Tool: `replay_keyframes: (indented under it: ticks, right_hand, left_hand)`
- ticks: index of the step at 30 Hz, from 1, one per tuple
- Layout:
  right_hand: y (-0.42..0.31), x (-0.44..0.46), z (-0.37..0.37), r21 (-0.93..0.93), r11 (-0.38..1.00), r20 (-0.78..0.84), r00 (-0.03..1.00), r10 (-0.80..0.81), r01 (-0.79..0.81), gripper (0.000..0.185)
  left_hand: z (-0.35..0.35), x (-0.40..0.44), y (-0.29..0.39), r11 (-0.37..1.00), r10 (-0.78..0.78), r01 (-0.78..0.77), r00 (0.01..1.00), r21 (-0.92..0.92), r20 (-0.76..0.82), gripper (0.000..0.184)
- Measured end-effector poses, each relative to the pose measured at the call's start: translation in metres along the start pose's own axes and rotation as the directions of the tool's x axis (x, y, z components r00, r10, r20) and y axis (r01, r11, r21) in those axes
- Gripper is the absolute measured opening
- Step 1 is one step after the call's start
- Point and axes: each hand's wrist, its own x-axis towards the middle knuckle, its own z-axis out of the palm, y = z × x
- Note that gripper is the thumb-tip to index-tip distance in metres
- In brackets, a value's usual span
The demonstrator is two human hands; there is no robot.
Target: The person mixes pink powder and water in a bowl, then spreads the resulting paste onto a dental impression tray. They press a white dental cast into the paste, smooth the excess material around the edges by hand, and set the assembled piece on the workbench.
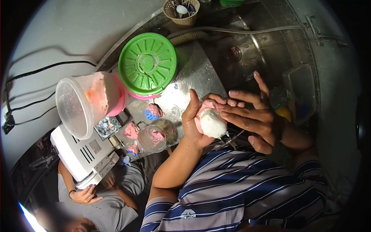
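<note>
A smooth white lump (213, 123) with a pink soft mass (209, 104) around its upper and left edge lies in my left hand (193, 125). The thumb of that hand points up, and its fingers curl behind the pink mass. My right hand (257, 116) is at the right side of the lump, its fingers spread and their tips touching the pink edge. Left of my hands, on the metal counter (189, 73), sit a blue and pink lump (153, 111), a pink piece (131, 130) and a clear cup (152, 138) with pink material inside.
A green lid (147, 63) tops a pink tub. Beside it a clear bucket (75, 106) lies tilted. A white machine (83, 152) stands lower left, with a person in grey (116, 195) touching it. A sink drain (234, 53) and wicker basket (181, 17) are at the top.
</note>
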Motion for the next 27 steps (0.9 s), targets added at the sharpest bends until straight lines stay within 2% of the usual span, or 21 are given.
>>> replay_keyframes:
  ticks: [3, 4, 6, 7, 8, 10, 11, 14, 15, 19, 21, 22, 24, 27]
  right_hand:
    - [-0.002, 0.008, -0.004, 0.06, 0.997, 0.002, 0.999, 0.04, -0.04, 0.066]
    - [-0.002, 0.011, -0.005, 0.062, 0.997, 0.006, 0.999, 0.04, -0.04, 0.066]
    - [0.0, 0.016, -0.006, 0.107, 0.987, 0.023, 0.993, 0.115, -0.116, 0.07]
    - [0.007, 0.018, -0.003, 0.188, 0.977, 0.009, 0.995, 0.099, -0.099, 0.072]
    - [0.01, 0.017, 0.001, 0.188, 0.977, 0.009, 0.995, 0.103, -0.103, 0.072]
    - [0.014, 0.017, 0.006, 0.367, 0.924, 0.062, 0.994, 0.091, -0.107, 0.073]
    - [0.014, 0.018, 0.006, 0.399, 0.912, 0.059, 0.995, 0.077, -0.095, 0.073]
    - [0.01, 0.02, 0.003, 0.383, 0.92, 0.081, 0.995, 0.051, -0.078, 0.072]
    - [0.008, 0.02, 0.001, 0.326, 0.942, 0.083, 0.995, 0.049, -0.073, 0.071]
    - [0.004, 0.022, 0.004, 0.33, 0.941, 0.076, 0.996, 0.049, -0.072, 0.072]
    - [0.001, 0.022, 0.006, 0.276, 0.959, -0.003, 0.997, 0.073, -0.069, 0.071]
    - [0.002, 0.022, 0.006, 0.276, 0.959, 0.0, 0.997, 0.074, -0.071, 0.071]
    - [0.001, 0.022, 0.007, 0.274, 0.959, 0.094, 0.995, 0.041, -0.066, 0.07]
    - [0.001, 0.025, 0.003, 0.331, 0.943, 0.014, 0.999, 0.04, -0.043, 0.064]
  left_hand:
    - [-0.015, 0.005, 0.001, 0.98, -0.056, 0.088, 0.983, -0.176, 0.177, 0.078]
    - [-0.016, 0.003, 0.001, 0.98, -0.053, 0.085, 0.983, -0.179, 0.176, 0.078]
    - [-0.002, 0.001, 0.0, 0.988, -0.151, 0.151, 0.988, 0.025, 0.009, 0.083]
    - [0.002, 0.003, -0.003, 0.988, -0.149, 0.15, 0.988, 0.024, -0.035, 0.09]
    - [-0.001, 0.003, -0.005, 0.988, -0.153, 0.154, 0.988, 0.022, -0.037, 0.09]
    - [-0.01, 0.004, -0.005, 0.981, -0.165, 0.158, 0.985, 0.11, 0.056, 0.093]
    - [-0.012, 0.003, -0.004, 0.976, -0.185, 0.176, 0.981, 0.132, 0.061, 0.095]
    - [-0.017, 0.003, -0.006, 0.98, -0.194, 0.191, 0.98, 0.057, 0.049, 0.098]
    - [-0.014, 0.0, -0.007, 0.978, -0.203, 0.204, 0.979, 0.044, -0.024, 0.099]
    - [-0.015, 0.003, -0.004, 0.977, -0.206, 0.203, 0.978, 0.071, 0.031, 0.098]
    - [-0.017, 0.001, -0.004, 0.972, -0.229, 0.231, 0.973, -0.053, 0.033, 0.102]
    - [-0.018, 0.001, -0.003, 0.971, -0.229, 0.231, 0.973, -0.056, 0.034, 0.102]
    - [-0.018, 0.0, 0.001, 0.958, -0.283, 0.282, 0.959, -0.058, -0.018, 0.105]
    - [-0.015, -0.001, -0.003, 0.955, -0.294, 0.288, 0.95, -0.072, -0.104, 0.107]
